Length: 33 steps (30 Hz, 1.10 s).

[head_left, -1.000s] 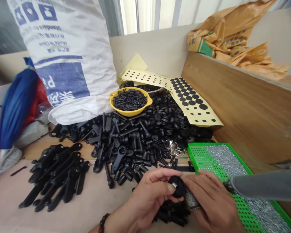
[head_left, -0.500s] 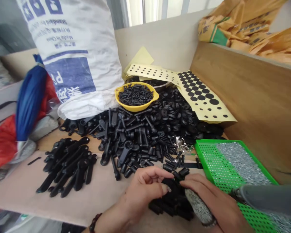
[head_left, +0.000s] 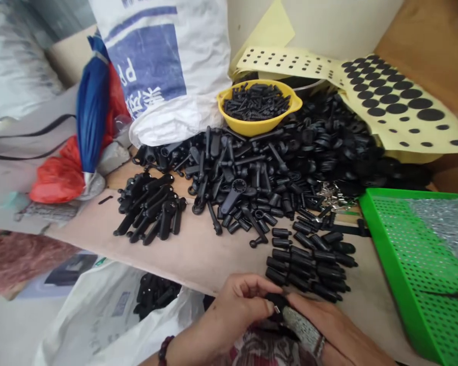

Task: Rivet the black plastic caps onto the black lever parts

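Observation:
My left hand (head_left: 244, 307) is closed at the table's front edge, thumb and fingers pinching a small black plastic part (head_left: 275, 305) with a bit of shiny metal on it. My right hand (head_left: 324, 320) is closed on the same part from the other side. A speckled grey fabric cover (head_left: 304, 328) lies along the right hand, apparently round the thumb. The fingers hide most of the part. Just beyond the hands, black cylindrical handle pieces (head_left: 309, 262) lie in rows. Behind them is a heap of black crank arms (head_left: 234, 195) and small metal clips (head_left: 334, 195).
A green perforated tray (head_left: 381, 244) with small metal pieces stands at right. A yellow bowl (head_left: 252, 127) of black screw-like pieces sits on the heap, near a white sack (head_left: 202, 61). Stacked black levers (head_left: 148, 208) lie left; an open white bag (head_left: 87, 315) is below the edge.
The view has shifted right and down. Both hands have drawn back toward me with the black part, uncovering the rows of handle pieces. The grey tool at right has left the view.

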Available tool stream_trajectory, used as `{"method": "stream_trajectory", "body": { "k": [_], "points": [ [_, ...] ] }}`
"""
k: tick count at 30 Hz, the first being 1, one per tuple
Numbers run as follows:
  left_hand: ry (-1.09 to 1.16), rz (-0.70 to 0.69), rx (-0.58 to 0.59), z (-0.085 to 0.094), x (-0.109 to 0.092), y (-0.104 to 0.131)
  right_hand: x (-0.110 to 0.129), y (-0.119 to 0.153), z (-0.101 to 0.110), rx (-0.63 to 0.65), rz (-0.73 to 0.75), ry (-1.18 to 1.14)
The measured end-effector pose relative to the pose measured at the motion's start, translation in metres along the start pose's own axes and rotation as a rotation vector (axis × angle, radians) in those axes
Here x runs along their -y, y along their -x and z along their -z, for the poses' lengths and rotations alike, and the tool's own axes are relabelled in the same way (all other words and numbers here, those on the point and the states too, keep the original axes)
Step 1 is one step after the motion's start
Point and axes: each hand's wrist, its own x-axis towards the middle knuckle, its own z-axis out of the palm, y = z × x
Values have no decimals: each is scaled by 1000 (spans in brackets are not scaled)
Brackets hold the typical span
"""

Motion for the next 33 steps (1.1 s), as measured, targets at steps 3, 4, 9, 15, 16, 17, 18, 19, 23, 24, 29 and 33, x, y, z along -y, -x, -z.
{"method": "stream_trajectory", "body": {
  "k": [3,4,9,15,16,17,18,19,23,24,29,33],
  "points": [
    [-47,22,11,0,5,-7,-3,8,-8,121,-147,-42],
    [-59,24,15,0,6,-9,-4,9,-9,149,-183,-52],
    [-120,44,3,0,3,-15,-1,6,-9,197,-281,-63],
    [-154,45,6,0,2,-17,6,1,-5,384,-548,-53],
    [-165,38,-1,0,3,-17,7,0,-5,385,-553,-50],
    [-177,33,-7,0,3,-17,8,-1,-5,380,-549,-43],
    [-185,31,-10,-1,3,-17,9,-2,-4,373,-540,-35],
    [-189,28,-11,-1,3,-17,10,-2,-3,367,-522,-27],
    [-169,-19,-10,-3,2,-12,13,1,11,309,-352,19],
    [-168,-34,-16,-4,0,-11,13,2,16,283,-283,53],
    [-259,-135,-5,-18,-15,-11,15,-3,30,146,12,439],
    [-460,-307,46,-37,-29,-20,10,-15,31,43,-3,707]
  ]
}}
